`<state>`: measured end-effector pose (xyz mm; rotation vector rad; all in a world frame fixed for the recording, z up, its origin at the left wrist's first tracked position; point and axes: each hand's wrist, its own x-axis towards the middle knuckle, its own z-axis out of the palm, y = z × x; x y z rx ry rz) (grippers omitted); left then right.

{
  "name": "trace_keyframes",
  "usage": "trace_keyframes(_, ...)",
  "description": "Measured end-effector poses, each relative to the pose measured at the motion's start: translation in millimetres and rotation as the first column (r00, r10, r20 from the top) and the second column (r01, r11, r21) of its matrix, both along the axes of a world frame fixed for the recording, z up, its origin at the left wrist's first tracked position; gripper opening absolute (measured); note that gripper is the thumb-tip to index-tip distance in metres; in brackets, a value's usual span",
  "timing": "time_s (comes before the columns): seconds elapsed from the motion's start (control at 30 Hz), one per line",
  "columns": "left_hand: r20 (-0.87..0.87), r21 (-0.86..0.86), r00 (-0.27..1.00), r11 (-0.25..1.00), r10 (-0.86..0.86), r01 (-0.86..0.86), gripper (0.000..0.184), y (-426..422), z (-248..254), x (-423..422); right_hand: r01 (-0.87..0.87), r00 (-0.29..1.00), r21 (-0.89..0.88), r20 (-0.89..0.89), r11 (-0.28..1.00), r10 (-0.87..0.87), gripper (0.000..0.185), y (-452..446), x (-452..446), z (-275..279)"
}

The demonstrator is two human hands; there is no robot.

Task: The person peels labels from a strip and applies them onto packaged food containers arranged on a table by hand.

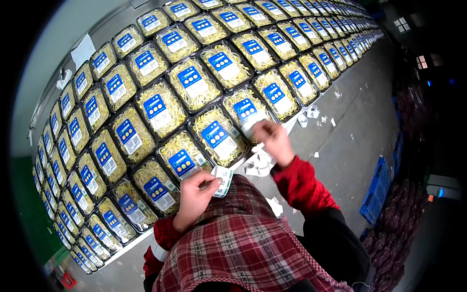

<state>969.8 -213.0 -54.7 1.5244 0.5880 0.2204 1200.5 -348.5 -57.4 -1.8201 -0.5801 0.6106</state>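
My left hand [198, 191] is closed, pinching a strip of white and green stickers [223, 182] between thumb and fingers just off the table's near edge. Motion smears my right hand [272, 137], and its fingertips hover at or over the lower part of a tray of bean sprouts [244, 108] with a blue and white label. Whether those fingers hold anything cannot be made out. Between my hands sits another sprout tray [218, 135], with a small extra sticker near its right edge. A similar small sticker shows on the tray [181, 158] beyond my left hand.
Rows of packed sprout trays [156, 110] cover the long table. Crumpled backing paper [260, 164] lies by its near edge. Paper scraps and a paper roll [302, 120] are on the right side. Further right are a blue pallet [377, 190] and stacked purple sacks [396, 236].
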Motion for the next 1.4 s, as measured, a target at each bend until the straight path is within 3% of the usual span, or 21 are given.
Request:
trace_keyframes(0.03,-0.006,-0.015,1.0,1.0,0.007,-0.007,0.011,-2,1,-1,0.134,0.991,-0.017,-0.015,0.991,-0.135,0.014,-2,28,0)
trace_keyframes(0.07,0.001,-0.009,1.0,1.0,0.004,-0.004,0.011,-4,3,-1,0.173,0.974,-0.134,0.172,0.976,-0.149,0.018,-6,51,-10)
trace_keyframes(0.1,-0.002,-0.052,1.0,0.998,0.022,-0.022,0.011,-6,6,-1,0.166,0.973,-0.25,0.198,0.954,-0.118,0.024,-8,70,-22)
trace_keyframes(0.27,-0.043,-0.111,0.995,0.99,0.088,-0.092,0.01,-22,8,-16,0.179,0.844,-0.319,0.535,0.931,0.021,0.021,1,87,-55)
trace_keyframes(0.4,0.019,-0.004,0.992,0.992,0.125,-0.125,0.008,-26,7,-24,0.365,0.648,-0.591,0.716,0.72,0.259,0.033,10,73,-38)
trace_keyframes(0.47,0.098,0.002,0.978,0.983,0.183,-0.184,0.009,-30,7,-23,0.285,0.637,-0.541,0.723,0.791,0.266,0.037,4,67,-25)
trace_keyframes(0.5,0.15,0.022,0.966,0.976,0.21,-0.216,0.01,-32,9,-21,0.06,0.769,-0.546,0.559,0.835,0.31,0.037,2,51,-18)
trace_keyframes(0.53,0.199,0.041,0.952,0.969,0.231,-0.244,0.01,-35,12,-19,-0.309,0.852,-0.375,0.3,0.874,0.429,0.033,1,25,-5)
trace_keyframes(0.57,0.203,0.045,0.952,0.969,0.229,-0.243,0.01,-38,14,-18,-0.445,0.896,-0.054,-0.018,0.894,0.444,0.029,0,-13,10)
trace_keyframes(0.6,0.209,0.102,0.955,0.967,0.209,-0.234,0.009,-39,17,-14,-0.58,0.812,0.085,-0.02,0.81,0.584,0.021,-2,-35,28)
trace_keyframes(0.67,0.227,0.161,0.955,0.959,0.192,-0.231,0.008,-39,23,-6,-0.641,0.768,0.084,0.042,0.763,0.64,0.016,-6,-56,48)
trace_keyframes(0.83,0.083,0.121,0.981,0.976,0.173,-0.182,0.003,-45,31,22,-0.496,0.808,0.037,0.385,0.868,0.445,0.009,-23,-46,51)
trace_keyframes(0.93,0.049,0.106,0.983,0.978,0.178,-0.182,0.007,-52,29,52,-0.446,0.8,-0.035,0.432,0.894,0.416,0.006,-36,-17,60)
trace_keyframes(0.97,0.073,0.122,0.991,0.985,0.11,-0.119,0.007,-54,28,61,-0.369,0.875,0.053,0.357,0.928,0.328,0.007,-39,12,46)
trace_keyframes(1.0,0.094,0.138,0.995,0.989,0.045,-0.058,0.008,-56,26,69,-0.158,0.983,0.103,0.111,0.982,0.147,0.006,-40,52,28)
trace_keyframes(1.03,0.119,0.088,0.992,0.994,0.05,-0.06,0.008,-58,22,76,-0.03,0.981,-0.096,0.189,0.995,0.048,0.008,-41,96,40)
trace_keyframes(1.07,0.115,0.083,0.993,0.995,0.042,-0.052,0.008,-58,22,83,0.055,0.935,-0.124,0.355,0.991,-0.008,0.012,-45,140,14)
trace_keyframes(1.13,0.114,0.047,0.991,0.996,0.067,-0.073,0.008,-52,23,100,0.095,0.878,-0.286,0.475,0.953,0.055,0.015,-48,188,-14)
trace_keyframes(1.27,0.053,0.021,0.996,0.998,0.066,-0.067,0.009,-41,20,122,0.087,0.848,-0.351,0.517,0.932,0.115,0.02,-40,212,-46)
trace_keyframes(1.3,0.023,-0.079,0.996,0.993,0.087,-0.085,0.009,-40,16,125,0.115,0.792,-0.414,0.587,0.903,0.168,0.022,-38,209,-48)
trace_keyframes(1.4,0.017,-0.038,0.996,0.996,0.087,-0.086,0.008,-35,17,141,0.23,0.664,-0.553,0.691,0.801,0.286,0.033,-34,202,-42)
